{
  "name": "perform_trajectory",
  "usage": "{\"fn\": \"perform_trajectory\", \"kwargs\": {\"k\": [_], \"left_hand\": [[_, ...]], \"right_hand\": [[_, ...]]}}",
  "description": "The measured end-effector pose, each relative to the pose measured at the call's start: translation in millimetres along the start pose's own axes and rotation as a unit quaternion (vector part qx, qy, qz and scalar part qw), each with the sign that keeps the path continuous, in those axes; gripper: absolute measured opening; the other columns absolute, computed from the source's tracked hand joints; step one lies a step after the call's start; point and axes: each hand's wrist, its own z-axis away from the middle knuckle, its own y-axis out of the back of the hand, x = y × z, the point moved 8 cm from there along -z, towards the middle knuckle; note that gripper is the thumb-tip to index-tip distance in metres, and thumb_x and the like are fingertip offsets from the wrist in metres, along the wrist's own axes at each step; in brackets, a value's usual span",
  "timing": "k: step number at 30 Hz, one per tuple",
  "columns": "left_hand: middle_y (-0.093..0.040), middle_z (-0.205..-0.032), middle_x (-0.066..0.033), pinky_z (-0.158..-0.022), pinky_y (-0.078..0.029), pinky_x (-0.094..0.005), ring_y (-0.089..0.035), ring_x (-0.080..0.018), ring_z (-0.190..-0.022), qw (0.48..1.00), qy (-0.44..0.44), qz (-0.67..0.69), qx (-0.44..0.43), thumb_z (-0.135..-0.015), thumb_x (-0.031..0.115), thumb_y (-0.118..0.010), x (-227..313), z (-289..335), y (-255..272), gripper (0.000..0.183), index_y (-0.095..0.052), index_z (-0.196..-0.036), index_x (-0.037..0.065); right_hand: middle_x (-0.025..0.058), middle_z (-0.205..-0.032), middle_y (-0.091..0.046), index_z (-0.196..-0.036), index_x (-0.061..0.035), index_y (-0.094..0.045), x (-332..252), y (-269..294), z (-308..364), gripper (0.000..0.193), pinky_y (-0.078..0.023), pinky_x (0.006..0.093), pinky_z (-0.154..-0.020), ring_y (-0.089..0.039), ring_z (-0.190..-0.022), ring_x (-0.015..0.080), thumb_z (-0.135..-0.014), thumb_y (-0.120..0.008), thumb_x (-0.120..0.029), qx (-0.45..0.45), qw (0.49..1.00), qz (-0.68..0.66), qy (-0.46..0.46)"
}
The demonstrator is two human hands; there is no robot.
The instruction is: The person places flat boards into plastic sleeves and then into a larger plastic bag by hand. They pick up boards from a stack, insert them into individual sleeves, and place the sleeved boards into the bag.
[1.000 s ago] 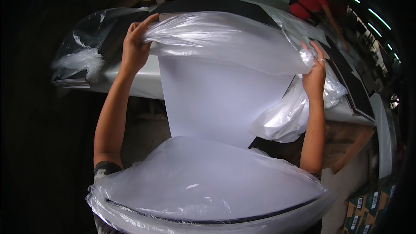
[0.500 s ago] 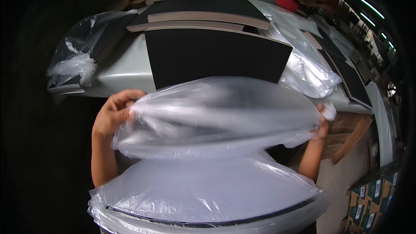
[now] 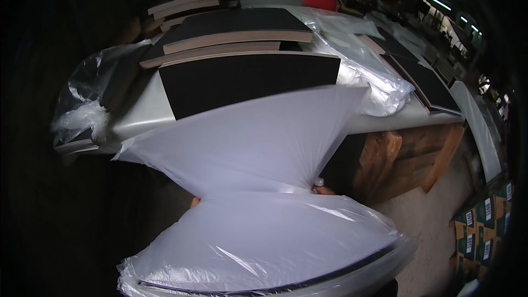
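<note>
A large translucent plastic bag (image 3: 242,137) spreads in front of me, its upper part fanned out and its middle drawn narrow. At the left of this narrow part, a small bit of my left hand (image 3: 195,202) shows, closed on the bag's edge; the plastic hides the rest. My right hand (image 3: 324,189) grips the bag at the opposite side, also largely covered. Nearer to me lies more clear plastic sheeting (image 3: 247,242), wrapped over something with a dark curved edge (image 3: 264,287). What that covered thing is, I cannot make out.
Beyond the bag, a black flat board (image 3: 247,80) and stacked black-topped slabs (image 3: 242,25) lie on a pale-covered table (image 3: 146,107). Crumpled plastic (image 3: 82,115) sits left, more (image 3: 385,96) right. A wooden crate (image 3: 412,159), patterned cartons (image 3: 484,225) and a person in red (image 3: 322,0) are to the right.
Both hands have come down and closer together, from the spread bag's outer ends to its narrowed middle. The bag's upper part now fans out above them, and the view has shifted slightly.
</note>
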Motion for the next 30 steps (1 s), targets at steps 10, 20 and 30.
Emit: {"fn": "perform_trajectory", "kwargs": {"k": [10,20,30], "left_hand": [[-0.054,-0.108,-0.0124,-0.088,-0.041,-0.0340,-0.051,-0.0237,-0.106,0.846,-0.314,-0.154,-0.402,-0.060,0.042,-0.077,328,178,-151,0.078,-0.046,-0.120,0.002],[-0.031,-0.128,-0.0159,-0.100,-0.024,-0.0397,-0.032,-0.0285,-0.120,0.755,-0.589,-0.268,-0.107,-0.059,0.035,-0.079,345,201,-283,0.102,-0.017,-0.134,0.004],[-0.053,-0.096,-0.0133,-0.066,-0.043,-0.0305,-0.052,-0.0188,-0.081,0.832,-0.534,-0.143,0.052,-0.078,0.016,-0.048,320,148,-227,0.043,-0.040,-0.116,0.000]], "right_hand": [[-0.0032,-0.067,-0.044,-0.106,0.0005,-0.054,-397,-20,269,0.029,-0.028,0.0168,-0.047,-0.036,-0.054,0.0026,-0.088,-0.050,-0.022,0.233,0.757,0.088,0.604],[0.0133,-0.108,-0.052,-0.126,-0.0054,-0.033,-373,-303,206,0.054,-0.043,0.0366,-0.087,-0.052,-0.102,0.0251,-0.089,-0.036,-0.045,-0.339,0.860,-0.102,0.369],[0.0029,-0.086,-0.060,-0.095,0.0010,-0.059,-335,-262,145,0.022,-0.042,0.0262,-0.077,-0.053,-0.083,0.0095,-0.082,-0.060,-0.017,-0.108,0.904,0.113,0.398]]}}
